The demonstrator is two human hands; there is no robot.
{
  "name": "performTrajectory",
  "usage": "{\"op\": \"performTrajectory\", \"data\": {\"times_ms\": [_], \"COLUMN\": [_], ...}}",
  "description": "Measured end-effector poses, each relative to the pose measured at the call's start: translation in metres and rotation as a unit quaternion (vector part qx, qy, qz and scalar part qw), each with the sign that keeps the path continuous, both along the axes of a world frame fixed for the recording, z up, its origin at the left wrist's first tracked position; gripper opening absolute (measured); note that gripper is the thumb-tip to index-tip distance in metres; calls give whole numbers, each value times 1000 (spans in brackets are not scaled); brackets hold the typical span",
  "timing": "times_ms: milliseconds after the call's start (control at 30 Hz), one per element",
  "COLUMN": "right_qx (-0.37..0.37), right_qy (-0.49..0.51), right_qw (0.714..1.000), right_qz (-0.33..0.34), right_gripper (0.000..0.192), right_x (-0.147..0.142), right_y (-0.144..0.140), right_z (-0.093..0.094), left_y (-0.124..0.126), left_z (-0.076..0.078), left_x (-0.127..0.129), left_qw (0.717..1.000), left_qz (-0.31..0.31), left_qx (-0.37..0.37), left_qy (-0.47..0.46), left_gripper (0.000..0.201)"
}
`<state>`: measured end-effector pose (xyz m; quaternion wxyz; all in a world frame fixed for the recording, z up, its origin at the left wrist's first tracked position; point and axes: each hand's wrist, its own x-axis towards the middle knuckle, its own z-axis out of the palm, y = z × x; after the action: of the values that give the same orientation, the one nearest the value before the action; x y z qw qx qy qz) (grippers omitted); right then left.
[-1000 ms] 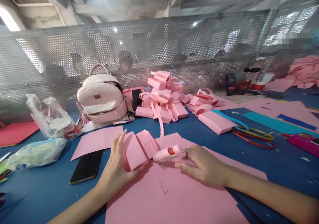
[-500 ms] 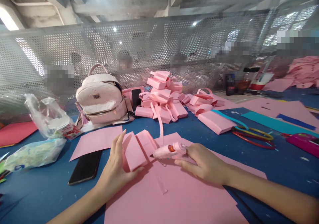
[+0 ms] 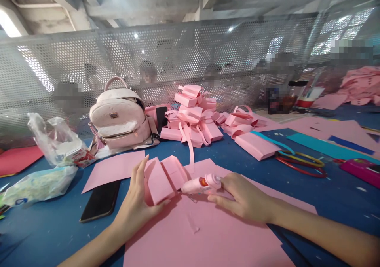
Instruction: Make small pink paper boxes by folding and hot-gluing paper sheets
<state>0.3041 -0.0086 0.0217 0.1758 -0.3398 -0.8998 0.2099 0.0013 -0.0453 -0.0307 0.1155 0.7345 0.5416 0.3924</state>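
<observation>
My left hand is curved around the left side of a folded pink paper box, thumb along its near edge and fingers behind it. A raised flap leans open on the box's right side. In my right hand is a pink glue gun, gripped by its handle. Its dark nozzle points left and meets the box's lower right edge, by the fold. Under both lie large pink paper sheets, with a small curled paper strip on top.
Behind stands a heap of finished-looking pink paper bags beside a pale backpack. A black phone lies left, partly under a pink sheet. Plastic bags, colored rings and a magenta device sit farther out.
The glue gun's nozzle has shifted slightly left and down, onto the edge of the box. My left hand keeps its hold on the box.
</observation>
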Motion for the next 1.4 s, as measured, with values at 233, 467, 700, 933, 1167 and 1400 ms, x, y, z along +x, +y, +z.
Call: {"op": "performTrajectory", "data": {"times_ms": [233,467,700,933,1167,1400], "right_qx": [5,-21,-88,-115,-10,68], "right_qy": [1,37,99,193,11,-69], "right_qw": [1000,999,991,961,954,928], "right_qz": [-17,3,-22,-163,-298,-358], "right_gripper": [30,34,37,48,37,37], "right_x": [2,1,3,39,97,130], "right_y": [3,1,4,24,46,34], "right_z": [-4,-5,0,17,-8,3], "left_y": [4,7,5,5,3,4], "left_z": [-5,-7,-6,-3,0,-1], "left_x": [-4,-3,-3,-1,1,1], "left_qw": [999,997,997,996,996,996], "left_qz": [10,17,18,16,13,14], "left_qx": [-4,-10,-10,-13,-17,-17], "left_qy": [-40,-72,-79,-83,-86,-85], "left_gripper": [100,96,96,96,92,91]}}
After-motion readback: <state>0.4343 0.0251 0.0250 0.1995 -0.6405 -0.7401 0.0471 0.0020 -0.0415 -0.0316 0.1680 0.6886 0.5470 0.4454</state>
